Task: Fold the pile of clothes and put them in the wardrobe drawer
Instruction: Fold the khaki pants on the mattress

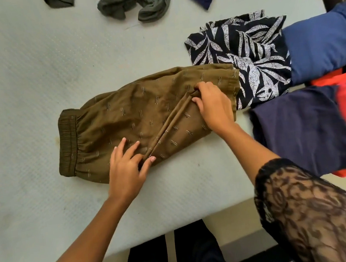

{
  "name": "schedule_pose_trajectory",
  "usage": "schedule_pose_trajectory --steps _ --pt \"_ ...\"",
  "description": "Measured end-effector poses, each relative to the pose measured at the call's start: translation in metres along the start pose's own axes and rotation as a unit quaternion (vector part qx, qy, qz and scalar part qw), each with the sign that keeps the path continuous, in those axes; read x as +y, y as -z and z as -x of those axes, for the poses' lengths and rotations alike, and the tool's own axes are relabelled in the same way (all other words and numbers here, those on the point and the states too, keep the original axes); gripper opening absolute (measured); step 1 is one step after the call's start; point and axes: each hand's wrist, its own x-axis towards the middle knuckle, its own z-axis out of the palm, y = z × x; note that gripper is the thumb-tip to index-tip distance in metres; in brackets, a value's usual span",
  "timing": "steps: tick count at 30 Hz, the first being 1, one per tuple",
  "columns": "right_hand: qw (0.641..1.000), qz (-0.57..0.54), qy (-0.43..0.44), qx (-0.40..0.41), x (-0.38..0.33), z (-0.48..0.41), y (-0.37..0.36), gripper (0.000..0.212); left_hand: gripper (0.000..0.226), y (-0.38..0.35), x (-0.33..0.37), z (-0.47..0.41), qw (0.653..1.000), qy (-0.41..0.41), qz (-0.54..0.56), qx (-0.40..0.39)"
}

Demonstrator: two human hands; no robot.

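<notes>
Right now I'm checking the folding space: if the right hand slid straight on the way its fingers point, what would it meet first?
Beyond the brown trousers it pinches, the right hand would cross bare mattress, then probably reach the crumpled grey-green garment.

Olive-brown dashed trousers (135, 118), black-white leaf-print garment (245, 56)

Brown patterned trousers (135, 118), flat, half-folded

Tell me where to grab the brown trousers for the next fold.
Best take the brown trousers by the elastic waistband at their left end, coming from the left: it is the thick, bunched edge, flat with bare bed beside it.
</notes>
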Motion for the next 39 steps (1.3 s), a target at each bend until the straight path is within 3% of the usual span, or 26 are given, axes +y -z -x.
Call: schedule_pose_trajectory --steps 3,6,8,10,14,17,19,20,22,25,28,30,32,35,37,39 --pt "0.995 0.063 -0.045 0.066 0.004 0.011 -0.014 0.043 0.049 0.001 0.012 0.001 0.998 0.043 0.029 0.042" --pt "0.971 -0.047 -0.171 0.160 0.011 0.033 -0.016 0.076 0.071 -0.006 0.026 -0.003 0.995 -0.079 -0.030 0.050" --pt "0.947 -0.148 -0.251 0.137 0.019 0.042 -0.016 0.096 0.068 -0.015 0.035 -0.007 0.977 -0.182 -0.109 0.023" --pt "0.924 -0.224 -0.293 0.103 0.025 0.045 -0.017 0.105 0.055 -0.029 0.039 -0.013 0.968 -0.197 -0.156 -0.021" --pt "0.860 -0.318 -0.386 0.098 0.020 0.034 -0.014 0.103 0.067 -0.048 0.034 -0.025 0.965 -0.121 -0.207 -0.101" --pt "0.788 -0.396 -0.462 0.096 0.014 0.023 -0.004 0.094 0.069 -0.049 0.031 -0.029 0.965 -0.113 -0.201 -0.129" --pt "0.724 -0.481 -0.483 0.108 0.007 0.021 0.004 0.085 0.070 -0.043 0.032 -0.030 0.966 -0.120 -0.184 -0.138" --pt "0.709 -0.506 -0.478 0.114 0.000 0.023 0.009 0.079 0.069 -0.039 0.032 -0.030 0.967 -0.120 -0.172 -0.142" --pt "0.737 -0.501 -0.433 0.134 -0.017 0.032 0.019 0.058 0.067 -0.031 0.033 -0.029 0.972 -0.100 -0.146 -0.152" --pt "0.838 -0.423 -0.290 0.187 -0.055 0.052 0.032 0.041 0.072 -0.022 0.028 -0.023 0.977 -0.051 -0.111 -0.173" --pt "0.901 -0.360 -0.154 0.186 -0.102 0.067 0.033 0.050 0.079 -0.008 0.022 -0.023 0.971 -0.051 -0.069 -0.222" --pt "0.931 -0.339 -0.100 0.093 -0.140 0.072 0.034 0.059 0.066 0.012 0.022 -0.026 0.970 -0.061 -0.037 -0.233" --pt "0.945 -0.315 -0.083 -0.032 -0.166 0.075 0.017 0.067 0.065 0.027 0.019 -0.023 0.989 -0.031 0.029 -0.139" --pt "0.959 -0.253 -0.036 -0.122 -0.177 0.069 -0.033 0.069 0.048 0.036 0.001 -0.015 0.986 0.105 0.117 0.063" --pt "0.946 -0.255 -0.044 -0.194 -0.172 0.059 -0.051 0.058 0.044 0.037 -0.012 -0.009 0.968 0.176 0.158 0.080" --pt "0.946 -0.264 -0.035 -0.186 -0.162 0.051 -0.054 0.050 0.045 0.038 -0.019 -0.005 0.970 0.159 0.161 0.083"
